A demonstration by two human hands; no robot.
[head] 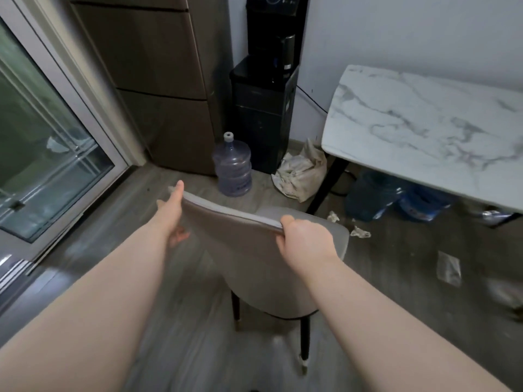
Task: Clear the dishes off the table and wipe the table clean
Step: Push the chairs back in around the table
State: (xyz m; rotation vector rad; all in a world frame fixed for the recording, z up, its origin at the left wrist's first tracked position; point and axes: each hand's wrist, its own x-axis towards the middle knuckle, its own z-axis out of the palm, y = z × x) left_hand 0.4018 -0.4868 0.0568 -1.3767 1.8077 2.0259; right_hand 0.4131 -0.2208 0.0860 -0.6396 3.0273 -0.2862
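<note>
The marble table [424,123] stands at the right, against the wall. Off its near left corner, apart from it, a grey chair [249,250] stands on the floor. The left hand [169,213] and right hand [305,244] grip opposite ends of the backrest's top edge, fingers [179,236] clamped round it. Beyond the table's left edge are a crumpled bag [302,171], a water bottle [232,165] and a black dispenser [266,108]; tissue scraps [359,232] lie near the table leg

chair [254,250] blocks front | table [424,131] right | water jug [233,168] beyond
</note>
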